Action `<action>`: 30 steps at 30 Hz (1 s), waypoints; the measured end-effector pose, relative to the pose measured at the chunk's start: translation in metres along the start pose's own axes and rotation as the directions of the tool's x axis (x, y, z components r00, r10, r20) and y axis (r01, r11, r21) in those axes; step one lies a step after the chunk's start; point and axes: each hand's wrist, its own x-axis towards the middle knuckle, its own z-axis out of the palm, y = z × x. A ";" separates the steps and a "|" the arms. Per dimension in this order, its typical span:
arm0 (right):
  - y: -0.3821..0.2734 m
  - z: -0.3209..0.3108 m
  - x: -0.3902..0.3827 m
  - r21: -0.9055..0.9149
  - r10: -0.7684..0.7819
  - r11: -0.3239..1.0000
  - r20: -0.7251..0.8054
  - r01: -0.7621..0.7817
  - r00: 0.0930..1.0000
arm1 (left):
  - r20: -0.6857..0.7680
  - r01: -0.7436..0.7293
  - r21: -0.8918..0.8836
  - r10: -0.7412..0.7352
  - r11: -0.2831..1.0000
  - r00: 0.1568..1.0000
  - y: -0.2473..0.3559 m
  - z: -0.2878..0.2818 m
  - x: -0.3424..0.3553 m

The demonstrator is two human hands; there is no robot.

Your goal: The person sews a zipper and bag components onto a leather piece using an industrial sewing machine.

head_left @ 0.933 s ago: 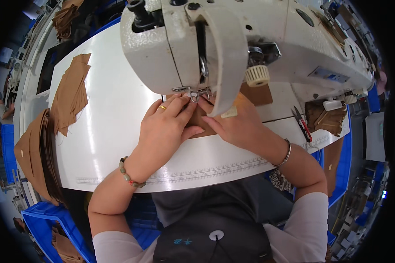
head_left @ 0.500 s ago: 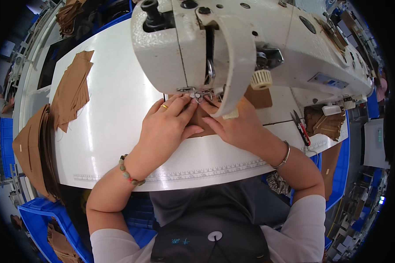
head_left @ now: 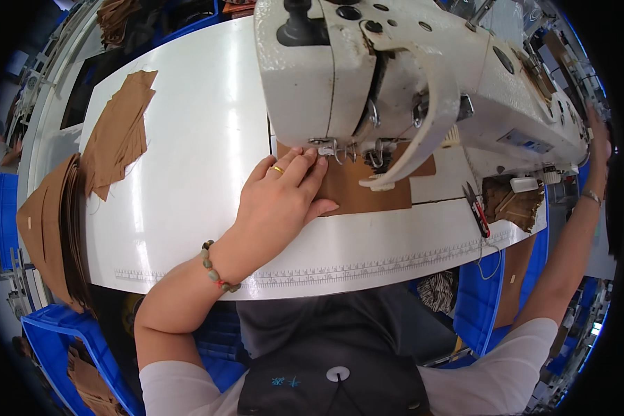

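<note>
My left hand [head_left: 277,201] flat, thumb apart, on brown fabric [head_left: 371,195] near the tabletop's [head_left: 187,187] front edge — beneath the sewing machine [head_left: 295,90] — my right hand [head_left: 599,142] out past the right edge, its grip I cannot tell.

The sewing machine [head_left: 423,83] partly hides the brown fabric [head_left: 364,197]; the right hand [head_left: 600,142] looks blurred.

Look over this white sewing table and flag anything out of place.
Nothing looks spilled or broken. Slightly untidy, though: a thin grey cord loops over the front edge of the white table near the red-handled metal snips, and the thin brown fabric pieces at the left lie unevenly fanned with stray threads.
</note>
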 end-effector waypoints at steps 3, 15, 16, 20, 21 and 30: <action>0.071 -0.036 -0.012 0.371 0.363 0.885 -0.172 -0.281 0.916 | 0.009 0.009 -0.001 -0.009 1.000 1.000 0.001 -0.001 0.000; 0.054 0.006 -0.078 0.078 0.075 0.996 -0.430 -0.046 0.900 | 0.027 0.046 0.014 -0.047 0.999 0.999 0.006 -0.001 0.000; 0.046 0.001 -0.068 0.064 0.092 0.995 -0.372 -0.074 0.924 | 0.034 0.060 -0.006 -0.060 0.998 0.998 0.006 -0.001 0.000; 0.055 0.029 -0.094 0.276 0.292 0.940 -0.350 -0.199 0.890 | 0.012 0.053 0.002 -0.053 0.999 0.999 0.005 0.000 0.001; 0.069 0.046 -0.122 0.517 0.309 0.851 -0.349 -0.094 0.885 | 0.011 0.051 0.002 -0.051 0.999 0.999 0.005 0.000 0.001; 0.049 0.014 -0.089 0.409 0.286 0.903 -0.341 -0.132 0.896 | 0.022 0.056 0.007 -0.056 0.998 0.998 0.004 0.001 0.002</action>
